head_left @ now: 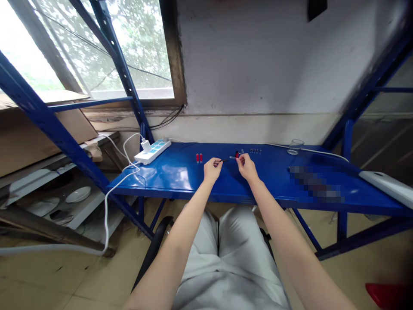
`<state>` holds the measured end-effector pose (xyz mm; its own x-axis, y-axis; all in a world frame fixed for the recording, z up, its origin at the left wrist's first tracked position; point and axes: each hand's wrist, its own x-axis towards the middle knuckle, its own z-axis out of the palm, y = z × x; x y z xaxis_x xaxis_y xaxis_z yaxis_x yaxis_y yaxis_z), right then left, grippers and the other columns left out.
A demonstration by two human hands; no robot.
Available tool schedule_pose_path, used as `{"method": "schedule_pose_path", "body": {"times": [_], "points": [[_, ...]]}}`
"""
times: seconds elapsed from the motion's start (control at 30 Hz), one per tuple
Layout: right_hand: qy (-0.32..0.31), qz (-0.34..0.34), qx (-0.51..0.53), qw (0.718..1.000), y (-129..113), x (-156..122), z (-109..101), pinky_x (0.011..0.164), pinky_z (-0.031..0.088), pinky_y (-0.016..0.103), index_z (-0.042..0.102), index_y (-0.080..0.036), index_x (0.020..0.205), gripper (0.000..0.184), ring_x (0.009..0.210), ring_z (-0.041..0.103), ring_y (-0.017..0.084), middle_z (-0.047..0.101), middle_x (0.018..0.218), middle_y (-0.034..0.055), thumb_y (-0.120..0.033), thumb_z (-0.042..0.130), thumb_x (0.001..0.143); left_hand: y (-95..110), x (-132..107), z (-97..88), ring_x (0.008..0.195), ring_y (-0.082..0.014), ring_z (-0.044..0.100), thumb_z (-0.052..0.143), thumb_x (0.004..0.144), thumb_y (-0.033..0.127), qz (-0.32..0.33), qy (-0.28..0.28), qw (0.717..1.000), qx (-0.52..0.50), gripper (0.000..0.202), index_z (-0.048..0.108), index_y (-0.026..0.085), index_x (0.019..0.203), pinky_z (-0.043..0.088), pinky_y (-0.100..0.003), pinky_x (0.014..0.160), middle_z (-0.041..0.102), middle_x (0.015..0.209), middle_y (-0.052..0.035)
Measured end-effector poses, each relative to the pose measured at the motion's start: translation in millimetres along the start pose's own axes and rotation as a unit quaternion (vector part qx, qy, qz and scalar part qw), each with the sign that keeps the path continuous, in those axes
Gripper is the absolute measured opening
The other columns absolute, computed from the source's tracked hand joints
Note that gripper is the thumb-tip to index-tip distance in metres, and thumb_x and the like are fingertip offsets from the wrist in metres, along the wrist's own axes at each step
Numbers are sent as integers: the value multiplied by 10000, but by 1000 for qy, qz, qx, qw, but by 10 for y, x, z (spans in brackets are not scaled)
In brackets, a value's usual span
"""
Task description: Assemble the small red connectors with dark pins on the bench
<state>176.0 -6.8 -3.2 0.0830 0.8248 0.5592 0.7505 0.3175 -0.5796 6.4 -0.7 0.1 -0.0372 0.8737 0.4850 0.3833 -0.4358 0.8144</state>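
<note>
The person sits at the blue metal surface [180, 174] with both forearms stretched out over it. The left hand [212, 168] has its fingers [215, 163] pinched closed on a thin dark piece [223, 161] that pokes out to the right. The right hand [248, 166] has its fingers pinched on a small red part [236, 155] whose pale tip points left. Both bits are held just above the middle of the surface, tip facing tip, near but apart. As I judge it, the two are not yet brought together.

Two red pieces [199, 158] sit side by side just left of the left hand, with nobody touching them. A short row of tiny dark bits [254, 150] lies just beyond the right hand. Whether those are finished or waiting I cannot tell — they are too small from here.

As for writing, I can read none. The white power strip [155, 150] at the back left corner has pale blue sockets and a white charger [146, 145] plugged in, but shows no legible brand. The clear glass cup [295, 146] at the back right is plain. A patch of the surface on the right is blurred out, so anything there is hidden.
</note>
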Motion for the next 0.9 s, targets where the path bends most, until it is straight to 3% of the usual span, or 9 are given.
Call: {"method": "schedule_pose_path", "body": {"times": [0.27, 0.63, 0.9], "points": [[-22, -6, 88, 996, -41, -16, 20, 576, 375, 234, 423, -214, 856, 207, 554, 469, 123, 499, 636, -15, -408, 350, 852, -25, 13, 15, 693, -117, 593, 580, 742, 214, 1, -3, 1000, -1, 129, 636, 149, 838, 478, -247, 687, 659, 791, -51], [-6, 6, 78, 997, -80, -28, -19, 580, 380, 232, 446, -210, 874, 243, 547, 461, 121, 521, 632, -10, -423, 331, 862, -41, 26, 10, 709, -123, 601, 567, 752, 199, -15, 13, 1000, 9, 128, 635, 152, 850, 481, -250, 708, 659, 788, -51], [-32, 8, 98, 995, -80, -23, 11, 599, 395, 248, 422, -222, 842, 242, 556, 467, 126, 491, 619, -20, -448, 336, 854, -64, 36, 2, 742, -134, 615, 572, 757, 199, -27, 24, 999, 9, 153, 650, 149, 878, 488, -255, 725, 677, 822, -64]]}}
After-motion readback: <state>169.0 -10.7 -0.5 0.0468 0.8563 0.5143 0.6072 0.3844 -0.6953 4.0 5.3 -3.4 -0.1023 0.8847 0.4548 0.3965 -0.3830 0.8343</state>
